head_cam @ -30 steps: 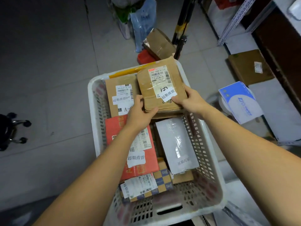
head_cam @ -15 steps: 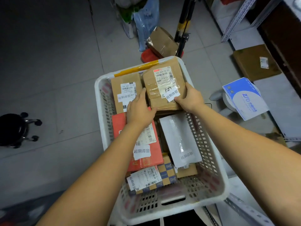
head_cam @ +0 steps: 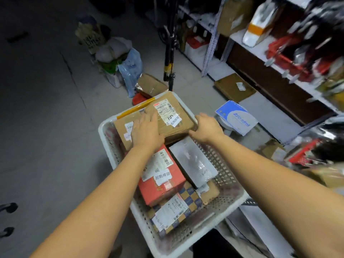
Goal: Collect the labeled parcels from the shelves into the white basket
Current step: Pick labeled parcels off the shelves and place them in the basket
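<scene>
The white basket (head_cam: 109, 151) stands on the floor below me, filled with several labeled parcels. A brown cardboard parcel (head_cam: 175, 116) with white labels lies on top at the basket's far end. My left hand (head_cam: 147, 131) rests flat on its left part, fingers straight. My right hand (head_cam: 206, 127) touches the parcel's near right corner at the basket rim; its fingertips are hidden. Beneath lie another brown parcel (head_cam: 122, 131), a red box (head_cam: 163, 179), a grey bag parcel (head_cam: 193, 162) and a checkered box (head_cam: 176, 213).
Metal shelves (head_cam: 260, 53) with more parcels run along the right. On the floor lie a blue-white envelope (head_cam: 236, 118), a flat brown box (head_cam: 234, 88), a taped brown parcel (head_cam: 150, 84) and plastic bags (head_cam: 119, 60). A black pole (head_cam: 169, 53) stands behind the basket.
The brown parcel has gone down onto the basket's far end. My left hand moved from its edge to lie flat on top. The camera tilted up toward the shelves.
</scene>
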